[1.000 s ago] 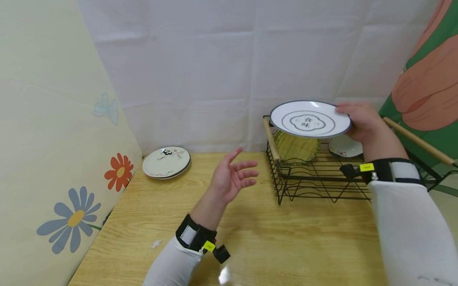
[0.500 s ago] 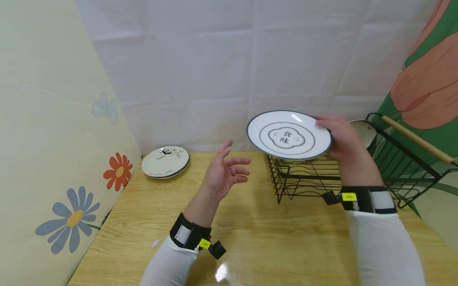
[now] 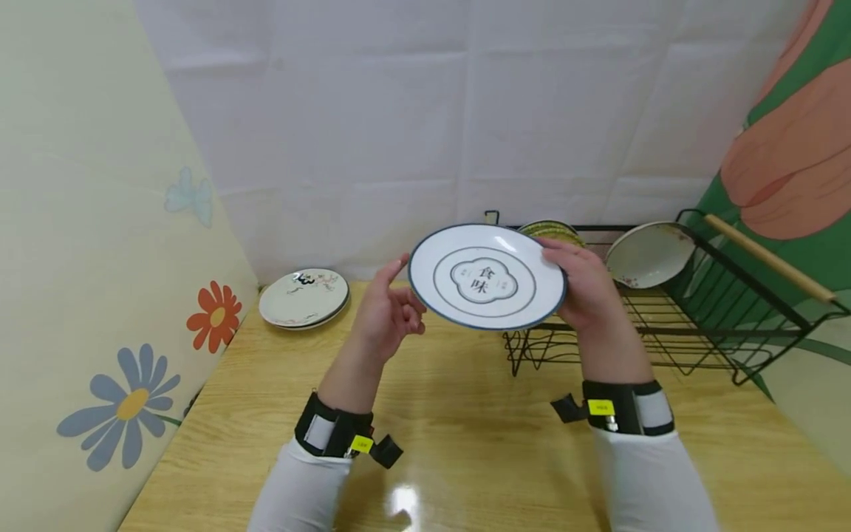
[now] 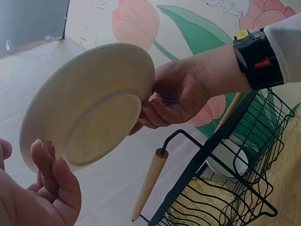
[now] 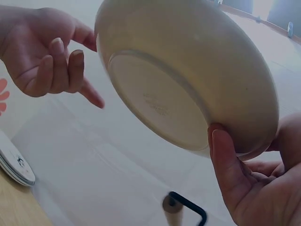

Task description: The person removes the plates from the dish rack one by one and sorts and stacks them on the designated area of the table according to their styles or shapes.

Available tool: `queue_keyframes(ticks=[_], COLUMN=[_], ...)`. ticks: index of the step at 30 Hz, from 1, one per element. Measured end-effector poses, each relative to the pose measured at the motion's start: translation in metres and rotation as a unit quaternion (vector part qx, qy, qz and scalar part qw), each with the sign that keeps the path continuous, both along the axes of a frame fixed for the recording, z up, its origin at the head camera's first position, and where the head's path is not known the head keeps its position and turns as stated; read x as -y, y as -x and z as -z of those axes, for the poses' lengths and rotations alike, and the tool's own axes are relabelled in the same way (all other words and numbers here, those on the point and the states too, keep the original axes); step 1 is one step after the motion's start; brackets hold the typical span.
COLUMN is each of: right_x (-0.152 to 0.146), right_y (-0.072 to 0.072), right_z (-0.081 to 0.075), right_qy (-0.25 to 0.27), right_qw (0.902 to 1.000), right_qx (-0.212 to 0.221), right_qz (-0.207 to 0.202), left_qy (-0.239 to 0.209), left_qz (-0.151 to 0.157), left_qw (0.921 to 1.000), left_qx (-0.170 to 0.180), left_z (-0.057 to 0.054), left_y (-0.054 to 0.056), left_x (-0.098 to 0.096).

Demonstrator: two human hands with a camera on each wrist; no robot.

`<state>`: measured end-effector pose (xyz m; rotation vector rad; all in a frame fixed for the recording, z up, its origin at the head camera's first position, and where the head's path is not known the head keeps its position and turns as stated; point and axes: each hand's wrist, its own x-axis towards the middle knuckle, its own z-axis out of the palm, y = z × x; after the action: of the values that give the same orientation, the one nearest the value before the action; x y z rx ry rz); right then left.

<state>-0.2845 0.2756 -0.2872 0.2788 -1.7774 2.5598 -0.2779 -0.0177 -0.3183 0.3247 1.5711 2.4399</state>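
A white plate with a blue rim and dark characters in its middle is held up above the table, its face tilted toward the head camera. My right hand grips its right edge, thumb on top and fingers beneath. At the left edge is my left hand, thumb tip right at the rim and the other fingers loosely bent below it. Both wrist views show the plate's pale underside with its raised foot ring. In the right wrist view, a gap shows between the plate and most left fingers.
A black wire dish rack with wooden handles stands at the right. It holds a yellow-green plate, partly hidden, and a white flowered dish. Stacked plates lie at the back left of the wooden table, by the wall.
My right hand has carried the plate leftward and lower, from over the rack toward the middle. My left hand has shifted slightly left, and its thumb now meets the plate's left rim.
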Motion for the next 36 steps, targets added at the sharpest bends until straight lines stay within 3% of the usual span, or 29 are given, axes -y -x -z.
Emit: queue_keyframes(ticks=[6, 13, 24, 36], right_x=[0.015, 0.023, 0.03, 0.027], right_y=[-0.002, -0.011, -0.013, -0.011], right_z=[0.008, 0.007, 0.009, 0.011], right_qy=[-0.004, -0.01, -0.001, 0.008], right_qw=[0.9999, 0.9998, 0.9998, 0.9983], right_qx=[-0.009, -0.01, -0.009, -0.012], right_qz=[-0.005, -0.011, -0.017, -0.057], left_qy=[-0.001, -0.008, 0.018, -0.005], left_qz=[-0.004, 0.024, 0.034, 0.136], left_qw=[1.0, 0.999, 0.9984, 0.9883], left_qx=[-0.007, -0.037, -0.041, -0.069], left_z=[0.0, -0.002, -0.005, -0.008], left_y=[0.002, 0.004, -0.004, -0.004], left_x=[0.003, 0.005, 0.014, 0.027])
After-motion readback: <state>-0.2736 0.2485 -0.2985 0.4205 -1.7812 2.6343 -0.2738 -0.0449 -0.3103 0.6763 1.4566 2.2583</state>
